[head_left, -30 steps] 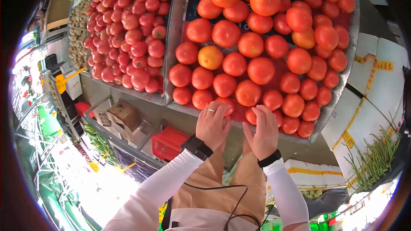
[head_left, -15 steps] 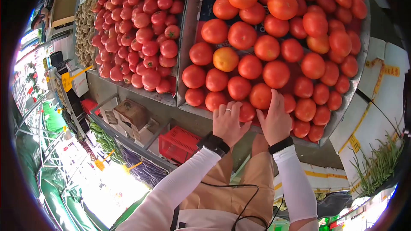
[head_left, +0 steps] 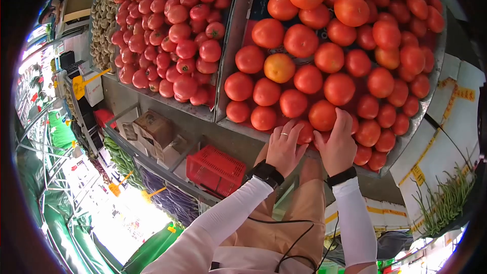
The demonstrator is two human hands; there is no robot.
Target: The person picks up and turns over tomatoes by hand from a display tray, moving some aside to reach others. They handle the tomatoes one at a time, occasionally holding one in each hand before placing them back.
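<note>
At the front edge of the large tomato tray (head_left: 304, 144), both bare hands reach in among red tomatoes. My left hand (head_left: 285, 147), wearing a ring, curls its fingers and thumb around the left side of a small tomato (head_left: 305, 132). On that tomato's right is my right hand (head_left: 338, 144), its thumb and fingers apart. The right thumb tip is near the small tomato, while the fingertips lie beside a bigger tomato (head_left: 322, 115). What lies under the right palm is hidden. An orange-yellow tomato (head_left: 279, 68) sits farther back among the red ones.
Left of a metal divider (head_left: 229, 45) is a heap of pinkish tomatoes (head_left: 177, 14). Below it stand a cardboard box (head_left: 153, 127) and a red plastic basket (head_left: 216, 170). Long green vegetables (head_left: 446, 203) lie at the right. A black cable (head_left: 284, 220) hangs across my lap.
The view has shifted, so trays and hands appear farther right. Both hands stay at about the same tomatoes, with the left fingers still around the small one.
</note>
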